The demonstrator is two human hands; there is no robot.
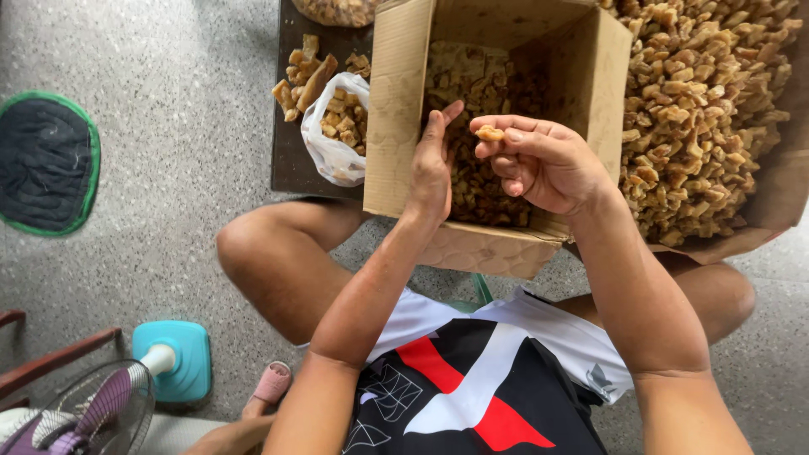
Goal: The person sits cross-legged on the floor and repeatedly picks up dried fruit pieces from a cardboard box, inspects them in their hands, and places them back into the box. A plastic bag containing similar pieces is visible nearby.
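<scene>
While you sit on the floor | your right hand pinches a golden snack piece above the cardboard box | your left hand, flat and spread, just beside it.

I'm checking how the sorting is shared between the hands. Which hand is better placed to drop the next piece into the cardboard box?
Probably the right hand: it already pinches a small tan piece over the open cardboard box. The left hand is empty, fingers straight.

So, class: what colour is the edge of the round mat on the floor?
Green, around a dark grey mat; the head view, the only one, shows it at far left.
</scene>
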